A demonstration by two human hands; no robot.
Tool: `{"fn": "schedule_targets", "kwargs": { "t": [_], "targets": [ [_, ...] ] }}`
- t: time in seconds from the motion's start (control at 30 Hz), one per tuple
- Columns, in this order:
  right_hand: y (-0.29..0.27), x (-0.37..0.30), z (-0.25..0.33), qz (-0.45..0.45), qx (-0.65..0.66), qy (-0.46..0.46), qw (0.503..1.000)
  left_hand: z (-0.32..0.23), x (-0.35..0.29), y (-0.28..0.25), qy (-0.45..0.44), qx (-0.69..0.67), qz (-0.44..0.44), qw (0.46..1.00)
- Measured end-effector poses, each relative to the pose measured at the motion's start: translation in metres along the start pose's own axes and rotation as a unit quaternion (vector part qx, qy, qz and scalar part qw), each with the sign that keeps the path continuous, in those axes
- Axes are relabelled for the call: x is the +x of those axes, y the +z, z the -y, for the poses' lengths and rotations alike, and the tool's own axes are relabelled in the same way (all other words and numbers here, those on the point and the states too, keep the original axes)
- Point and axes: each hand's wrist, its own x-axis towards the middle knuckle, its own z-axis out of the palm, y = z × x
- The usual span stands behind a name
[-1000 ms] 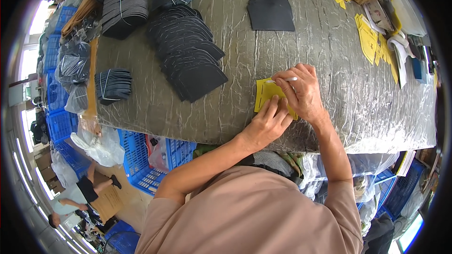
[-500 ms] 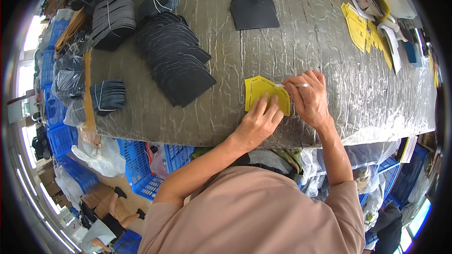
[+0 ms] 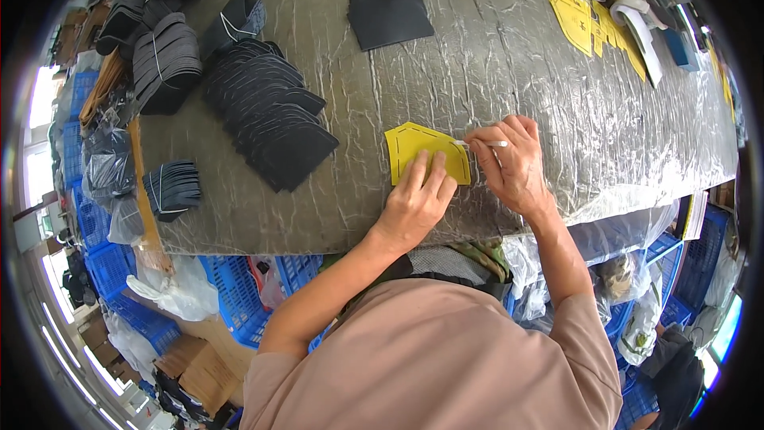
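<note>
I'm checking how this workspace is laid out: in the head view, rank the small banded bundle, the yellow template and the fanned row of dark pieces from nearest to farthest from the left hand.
1. Yellow template: touching, under the left hand.
2. Fanned row of dark pieces: left and forward of the hand.
3. Small banded bundle: farthest left of the three.

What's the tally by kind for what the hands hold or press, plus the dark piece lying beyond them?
Yellow template, under the left hand: 1
White pen-like tool, in the right hand: 1
Dark piece, any layers beneath not discernible: 1
Total: 3
</note>
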Motion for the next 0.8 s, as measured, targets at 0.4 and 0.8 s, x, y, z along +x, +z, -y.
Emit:
{"fn": "schedule_targets", "kwargs": {
  "t": [0.4, 0.8],
  "targets": [
    [-0.014, -0.040, 0.023, 0.004, -0.033, 0.009, 0.999, 0.000, -0.003, 0.001, 0.007, -0.006, 0.000, 1.000],
    [0.018, -0.016, 0.012, 0.026, 0.106, 0.171, 0.979, 0.001, -0.002, 0.000, 0.005, 0.007, -0.006, 1.000]
  ]
}}
